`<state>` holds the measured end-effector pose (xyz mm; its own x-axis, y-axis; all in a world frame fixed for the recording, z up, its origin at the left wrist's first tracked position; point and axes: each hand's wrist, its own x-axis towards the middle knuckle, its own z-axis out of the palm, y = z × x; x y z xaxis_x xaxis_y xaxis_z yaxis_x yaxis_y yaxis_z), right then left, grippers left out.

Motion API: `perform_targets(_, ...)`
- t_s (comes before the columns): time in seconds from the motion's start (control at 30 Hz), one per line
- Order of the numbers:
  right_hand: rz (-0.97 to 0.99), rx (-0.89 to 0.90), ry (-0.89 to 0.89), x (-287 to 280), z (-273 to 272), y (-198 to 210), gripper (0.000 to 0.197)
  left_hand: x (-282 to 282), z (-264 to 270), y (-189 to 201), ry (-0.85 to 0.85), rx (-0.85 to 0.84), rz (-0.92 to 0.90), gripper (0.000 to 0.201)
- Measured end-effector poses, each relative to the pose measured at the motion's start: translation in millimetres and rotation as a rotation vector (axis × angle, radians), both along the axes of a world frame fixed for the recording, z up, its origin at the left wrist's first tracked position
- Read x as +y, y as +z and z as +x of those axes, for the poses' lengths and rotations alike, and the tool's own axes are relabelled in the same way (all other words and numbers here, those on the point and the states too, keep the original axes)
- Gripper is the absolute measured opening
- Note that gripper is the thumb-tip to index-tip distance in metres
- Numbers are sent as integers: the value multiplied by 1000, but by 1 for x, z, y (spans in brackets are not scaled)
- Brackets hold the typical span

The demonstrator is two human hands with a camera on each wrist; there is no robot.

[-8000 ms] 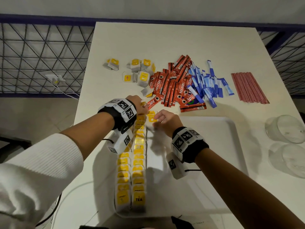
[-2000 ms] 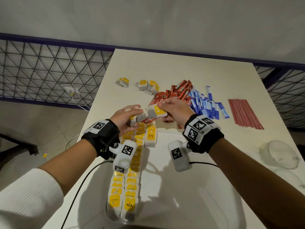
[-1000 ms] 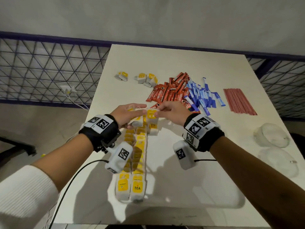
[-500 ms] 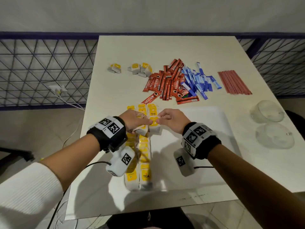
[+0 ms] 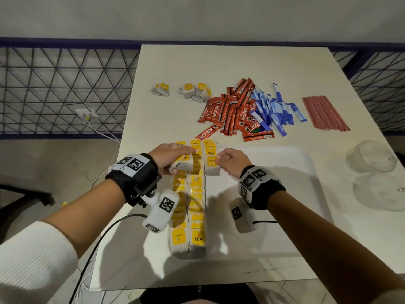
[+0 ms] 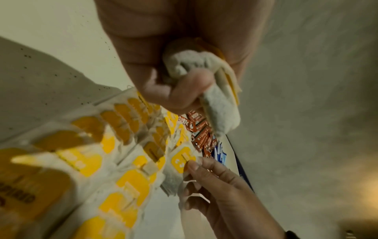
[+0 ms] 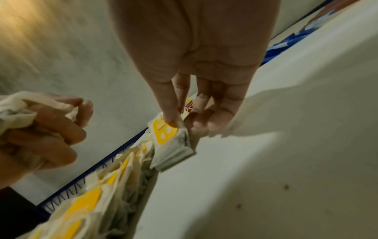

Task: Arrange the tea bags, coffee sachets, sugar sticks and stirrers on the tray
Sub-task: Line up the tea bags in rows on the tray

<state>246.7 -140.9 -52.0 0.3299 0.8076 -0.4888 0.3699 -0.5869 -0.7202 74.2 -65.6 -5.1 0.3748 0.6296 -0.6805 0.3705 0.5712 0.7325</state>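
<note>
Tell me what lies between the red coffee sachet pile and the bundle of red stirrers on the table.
The blue sugar sticks lie there in a loose heap, overlapping the Nescafe coffee sachets on one side; bare table separates them from the red stirrers. The head view shows this.

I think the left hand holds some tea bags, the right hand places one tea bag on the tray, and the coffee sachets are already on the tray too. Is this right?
Not quite. The coffee sachets are not on the tray; the head view shows them piled on the table beyond it. The rest holds: the left hand grips tea bags, and the right hand pinches one tea bag at the tray.
</note>
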Motion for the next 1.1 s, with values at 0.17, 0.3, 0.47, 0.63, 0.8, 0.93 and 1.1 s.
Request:
perform_targets(0.17, -19, 52, -33, 5, -2, -8, 15, 2, -5, 0, 33, -1, -29, 6)
perform_targets(0.3, -7, 34, -47, 9, -3, -9, 17, 4, -7, 2, 35, 14, -34, 10)
perform_targets(0.47, -12, -2, -62, 11, 0, -10, 22, 5, -8, 3, 54, -6, -75, 10)
perform_targets(0.63, -26, -12, -80, 11, 0, -11, 21, 3, -7, 9, 84, -131, -181, 4)
perform_targets(0.8, 101, -80, -124, 8, -2, 8, 21, 1, -4, 14, 142, -316, -249, 12)
perform_targets(0.93, 164, 183, -69, 8, -9, 38, 31, -1, 3, 19, 126, -354, -221, 17)
perform_targets(1.1, 132, 231, 76, 1, -16, 61, 28, -5, 8, 25, 12, -299, -116, 21)
